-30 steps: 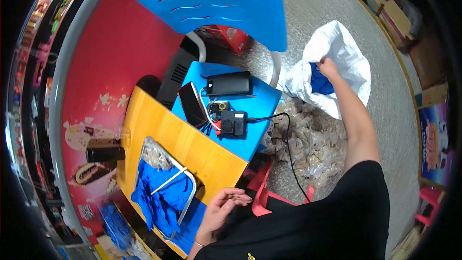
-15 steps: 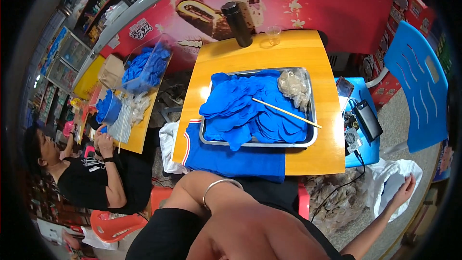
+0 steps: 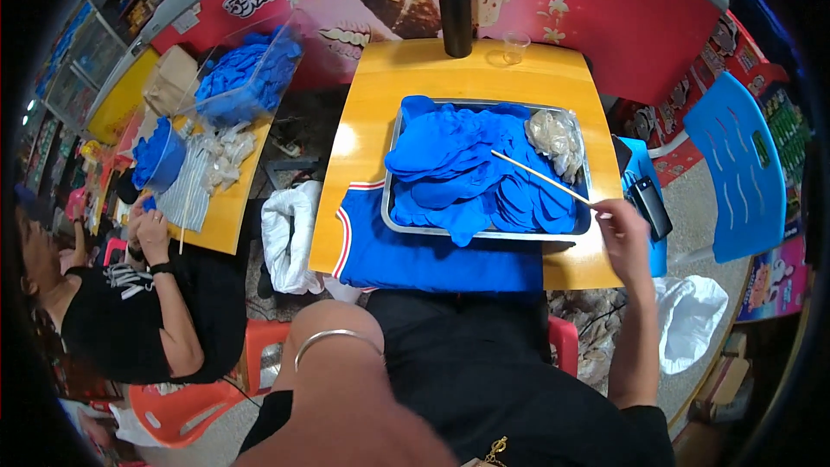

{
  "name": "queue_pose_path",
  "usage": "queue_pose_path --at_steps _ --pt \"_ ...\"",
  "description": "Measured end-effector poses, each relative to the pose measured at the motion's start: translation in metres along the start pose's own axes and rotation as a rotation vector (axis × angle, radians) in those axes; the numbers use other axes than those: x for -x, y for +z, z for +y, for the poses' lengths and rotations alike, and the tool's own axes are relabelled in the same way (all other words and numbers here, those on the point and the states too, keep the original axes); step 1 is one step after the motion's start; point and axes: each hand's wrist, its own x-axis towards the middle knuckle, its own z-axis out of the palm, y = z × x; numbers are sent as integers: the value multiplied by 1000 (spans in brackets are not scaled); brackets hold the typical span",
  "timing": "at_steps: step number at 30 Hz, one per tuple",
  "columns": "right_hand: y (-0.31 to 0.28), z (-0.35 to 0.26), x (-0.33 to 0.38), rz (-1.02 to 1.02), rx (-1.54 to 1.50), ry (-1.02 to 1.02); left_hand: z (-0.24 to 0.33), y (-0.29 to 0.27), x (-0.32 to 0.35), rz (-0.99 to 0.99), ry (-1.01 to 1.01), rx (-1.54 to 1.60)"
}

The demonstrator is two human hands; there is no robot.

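Observation:
My right hand is at the tray's right edge, fingers closed around the near end of a thin wooden stick. The stick slants over a heap of flat, rounded blue pieces in a metal tray. In the tray's far right corner sits a clump of crumpled translucent brownish material. My left hand, raised close to the camera at the bottom, is blurred, with a silver bangle on its wrist; its fingers are out of sight. A blue jersey-like cloth with red-and-white trim lies under the tray's near side.
A dark flask and a clear cup stand at the far side of the yellow table. A blue chair and white sack are right. Leftward, a person handles a blue piece beside a blue bowl.
My right hand has moved from above the white sack at the lower right up to the stick's end. My left hand has shifted left and down; the view has turned slightly.

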Motion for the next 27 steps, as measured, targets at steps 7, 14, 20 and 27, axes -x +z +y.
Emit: queue_pose_path --at_steps 7,14,20,27 --pt "97 -69 -20 -444 211 -378 74 -23 34 207 499 -235" --pt "144 -64 -15 -348 399 -424 56 -65 90 450 -301 -791" --pt "140 -57 -16 -297 257 -331 18 -107 118 239 -726 -1103" --pt "99 -103 -20 -194 -94 -144 -21 -114 115 -55 -611 -1477"
